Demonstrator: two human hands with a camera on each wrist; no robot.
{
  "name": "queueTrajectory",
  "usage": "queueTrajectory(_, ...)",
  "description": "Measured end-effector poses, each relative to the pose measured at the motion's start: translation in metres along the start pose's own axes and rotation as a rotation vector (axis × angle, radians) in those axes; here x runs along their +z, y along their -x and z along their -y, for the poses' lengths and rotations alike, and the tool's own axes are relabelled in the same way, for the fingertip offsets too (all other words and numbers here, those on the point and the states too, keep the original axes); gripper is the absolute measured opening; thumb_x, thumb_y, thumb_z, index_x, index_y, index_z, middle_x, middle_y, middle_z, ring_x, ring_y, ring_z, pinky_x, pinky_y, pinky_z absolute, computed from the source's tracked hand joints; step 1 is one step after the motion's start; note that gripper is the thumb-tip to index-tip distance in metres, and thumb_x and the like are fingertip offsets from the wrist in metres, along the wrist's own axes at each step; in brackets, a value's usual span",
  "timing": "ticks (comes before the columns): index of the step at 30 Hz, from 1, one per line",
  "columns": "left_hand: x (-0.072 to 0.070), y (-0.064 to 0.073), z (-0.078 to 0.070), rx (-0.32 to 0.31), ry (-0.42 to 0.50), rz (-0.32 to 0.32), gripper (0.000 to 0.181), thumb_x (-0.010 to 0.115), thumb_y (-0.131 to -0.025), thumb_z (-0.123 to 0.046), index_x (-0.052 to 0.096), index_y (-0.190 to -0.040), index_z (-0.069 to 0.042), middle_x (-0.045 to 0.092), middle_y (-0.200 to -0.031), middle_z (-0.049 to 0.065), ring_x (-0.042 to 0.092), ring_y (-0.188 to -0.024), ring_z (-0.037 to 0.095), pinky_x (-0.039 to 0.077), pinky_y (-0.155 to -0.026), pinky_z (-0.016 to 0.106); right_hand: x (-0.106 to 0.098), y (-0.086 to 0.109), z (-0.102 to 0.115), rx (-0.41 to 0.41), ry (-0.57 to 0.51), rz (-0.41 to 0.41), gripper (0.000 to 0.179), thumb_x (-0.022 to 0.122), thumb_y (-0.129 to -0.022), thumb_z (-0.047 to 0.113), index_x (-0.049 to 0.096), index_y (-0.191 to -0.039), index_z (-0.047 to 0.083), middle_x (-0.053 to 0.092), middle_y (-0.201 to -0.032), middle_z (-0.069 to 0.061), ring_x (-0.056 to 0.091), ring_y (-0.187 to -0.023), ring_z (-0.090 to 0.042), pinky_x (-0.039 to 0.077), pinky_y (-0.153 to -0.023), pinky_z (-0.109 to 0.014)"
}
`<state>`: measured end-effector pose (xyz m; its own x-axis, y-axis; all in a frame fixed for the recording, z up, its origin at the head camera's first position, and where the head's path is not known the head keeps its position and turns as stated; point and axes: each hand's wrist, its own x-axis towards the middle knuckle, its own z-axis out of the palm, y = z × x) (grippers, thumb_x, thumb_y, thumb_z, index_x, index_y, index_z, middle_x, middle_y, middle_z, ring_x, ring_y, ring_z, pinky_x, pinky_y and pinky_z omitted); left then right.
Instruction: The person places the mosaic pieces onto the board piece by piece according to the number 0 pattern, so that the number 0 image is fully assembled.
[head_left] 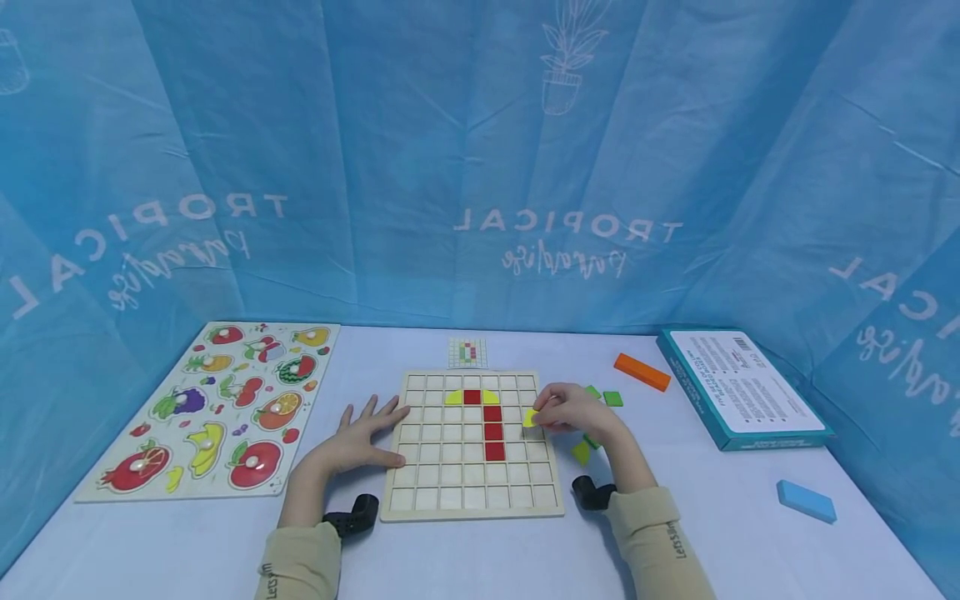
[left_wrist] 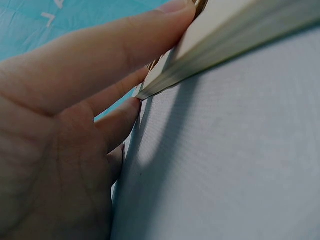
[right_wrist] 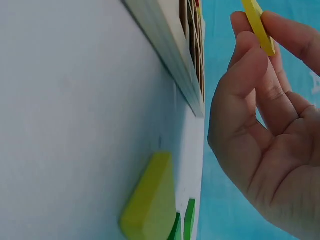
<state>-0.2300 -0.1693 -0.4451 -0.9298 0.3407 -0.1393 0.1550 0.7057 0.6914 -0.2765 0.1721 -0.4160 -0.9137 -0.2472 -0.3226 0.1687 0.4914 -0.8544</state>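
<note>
In the head view, the board (head_left: 472,513), a grid of square cells, lies on the white surface (head_left: 480,567). The left hand (head_left: 358,444) rests at its left edge, fingers spread apart. The right hand (head_left: 568,408) has its fingers clamped on a yellow tile (head_left: 529,418) over the right part of the board. In the grid's second row from the top, a red tile (head_left: 472,397) sits between two yellow corner pieces (head_left: 453,398); below the right one, three more red tiles (head_left: 493,432) run down one column. A small pattern card (head_left: 468,352) lies just beyond the board. Green pieces (head_left: 612,399) and a loose yellow piece (head_left: 581,452) lie around the right hand. Further right are an orange block (head_left: 642,372), a box (head_left: 746,387) and a blue block (head_left: 806,502); a fruit puzzle (head_left: 217,417) lies on the left. A blue cloth (head_left: 405,167) hangs behind.

In the left wrist view, the thumb and fingertips touch the board's edge.

In the right wrist view, thumb and finger pinch the yellow tile, which is raised clear of the surface and apart from the board; the loose yellow piece lies below, near two green ones.
</note>
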Motion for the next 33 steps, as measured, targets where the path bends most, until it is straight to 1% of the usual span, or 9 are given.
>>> queueTrajectory(3, 0.000, 0.001, 0.000, 0.001, 0.002, -0.001, 0.087, 0.075, -0.068, -0.035, 0.036, -0.142, -0.007, 0.019, -0.152, 0.018, -0.004, -0.139, 0.041, -0.015, -0.109, 0.056, 0.006, 0.001, 0.002, -0.010, 0.018, 0.036, 0.017, 0.069, -0.079, 0.012, 0.059, -0.091, 0.005, 0.064, -0.079, -0.007, 0.059, -0.068, -0.018, 0.052, -0.063, -0.026)
queueTrajectory(7, -0.001, 0.002, -0.001, -0.001, 0.000, -0.004, 0.087, 0.075, -0.068, -0.034, 0.036, -0.142, -0.007, 0.018, -0.152, 0.018, -0.004, -0.139, 0.041, -0.015, -0.109, 0.055, 0.014, 0.005, 0.007, -0.048, 0.035, 0.107, 0.017, 0.067, -0.079, 0.009, 0.059, -0.094, 0.005, 0.064, -0.080, -0.007, 0.061, -0.070, -0.018, 0.052, -0.064, -0.027)
queueTrajectory(11, -0.001, 0.002, -0.002, -0.002, 0.001, -0.005, 0.087, 0.075, -0.069, -0.034, 0.036, -0.142, -0.008, 0.018, -0.152, 0.017, -0.004, -0.139, 0.041, -0.014, -0.109, 0.055, 0.019, 0.009, 0.010, -0.088, 0.044, 0.182, 0.015, 0.064, -0.081, 0.005, 0.060, -0.096, 0.003, 0.064, -0.077, -0.007, 0.060, -0.068, -0.018, 0.053, -0.063, -0.028)
queueTrajectory(14, -0.002, 0.002, -0.001, -0.001, 0.002, -0.003, 0.087, 0.075, -0.069, -0.035, 0.036, -0.142, -0.008, 0.018, -0.152, 0.017, -0.004, -0.139, 0.040, -0.014, -0.109, 0.055, 0.023, 0.013, 0.014, -0.110, 0.078, 0.220, 0.014, 0.064, -0.082, 0.005, 0.061, -0.096, 0.004, 0.064, -0.074, -0.006, 0.058, -0.064, -0.018, 0.052, -0.061, -0.028)
queueTrajectory(18, -0.001, 0.001, -0.001, 0.000, 0.004, -0.002, 0.086, 0.075, -0.069, -0.035, 0.036, -0.142, -0.008, 0.018, -0.152, 0.017, -0.004, -0.140, 0.040, -0.014, -0.109, 0.055, 0.029, 0.017, 0.018, -0.134, 0.131, 0.241, 0.013, 0.067, -0.081, 0.008, 0.063, -0.093, 0.005, 0.064, -0.073, -0.005, 0.057, -0.065, -0.019, 0.050, -0.062, -0.028)
queueTrajectory(23, -0.001, 0.001, -0.002, 0.001, 0.004, -0.005, 0.087, 0.075, -0.069, -0.034, 0.037, -0.142, -0.007, 0.018, -0.152, 0.018, -0.004, -0.139, 0.040, -0.014, -0.109, 0.055, 0.037, 0.019, 0.020, -0.153, 0.189, 0.251, 0.008, 0.068, -0.080, 0.005, 0.064, -0.087, 0.005, 0.063, -0.070, -0.003, 0.057, -0.066, -0.019, 0.048, -0.065, -0.029)
queueTrajectory(29, -0.001, 0.001, -0.002, -0.003, 0.004, -0.005, 0.087, 0.076, -0.069, -0.035, 0.037, -0.141, -0.007, 0.019, -0.152, 0.018, -0.003, -0.139, 0.041, -0.014, -0.109, 0.055, 0.043, 0.020, 0.020, -0.159, 0.248, 0.233, 0.007, 0.071, -0.078, 0.005, 0.065, -0.082, 0.007, 0.063, -0.070, -0.002, 0.056, -0.065, -0.017, 0.047, -0.064, -0.027)
queueTrajectory(33, 0.000, 0.001, -0.002, -0.005, 0.005, -0.006, 0.087, 0.076, -0.069, -0.035, 0.038, -0.141, -0.007, 0.019, -0.152, 0.017, -0.003, -0.139, 0.041, -0.013, -0.109, 0.055, 0.045, 0.021, 0.021, -0.185, 0.289, 0.217, 0.008, 0.071, -0.077, 0.004, 0.065, -0.079, 0.007, 0.061, -0.067, -0.002, 0.054, -0.062, -0.016, 0.046, -0.062, -0.027)
